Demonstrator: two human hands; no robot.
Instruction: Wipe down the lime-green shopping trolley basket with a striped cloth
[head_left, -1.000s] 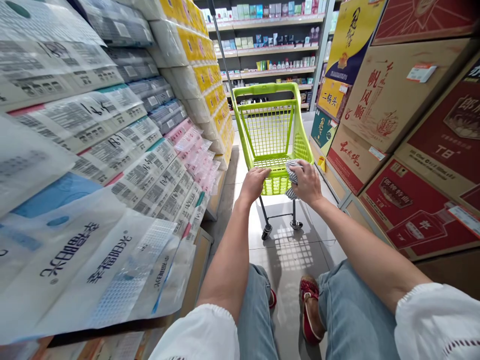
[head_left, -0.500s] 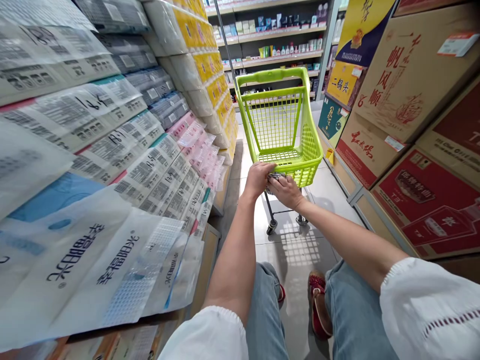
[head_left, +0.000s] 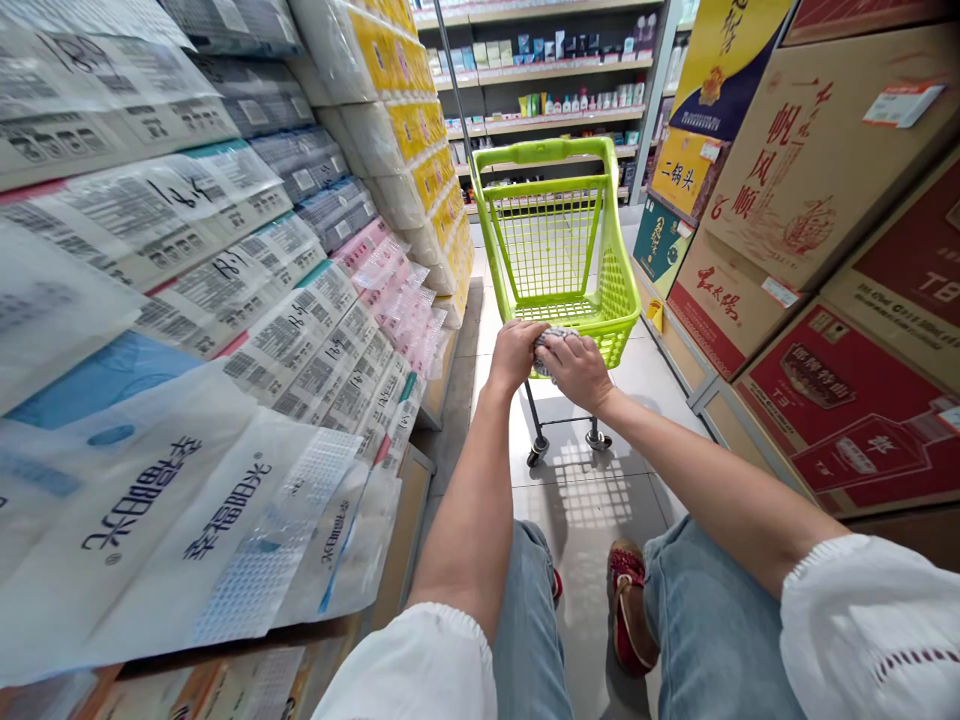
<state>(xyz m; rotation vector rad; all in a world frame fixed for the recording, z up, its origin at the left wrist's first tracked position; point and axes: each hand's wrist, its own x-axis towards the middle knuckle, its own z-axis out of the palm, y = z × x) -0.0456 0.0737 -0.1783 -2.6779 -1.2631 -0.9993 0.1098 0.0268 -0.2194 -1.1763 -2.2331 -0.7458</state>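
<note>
A lime-green plastic shopping cart [head_left: 570, 250] stands in the aisle ahead of me, its basket showing nothing inside. My left hand [head_left: 514, 355] curls over the near rim of the cart. Right beside it, my right hand [head_left: 574, 370] presses a grey patterned cloth [head_left: 546, 340] against the same rim; the two hands almost touch. Most of the cloth is hidden under my fingers. Below are my knees in blue jeans and red shoes.
Stacked packs of tissue paper [head_left: 225, 300] fill the shelves close on my left. Cardboard and red liquor cartons [head_left: 810, 200] line the right side. A shelf of small bottles and boxes [head_left: 555, 80] closes the far end. Pale floor tiles [head_left: 600, 490] run under the cart.
My right hand with the cloth has slid leftwards along the cart's rim until it meets my left hand. The view has shifted a little and the cart looks nearer.
</note>
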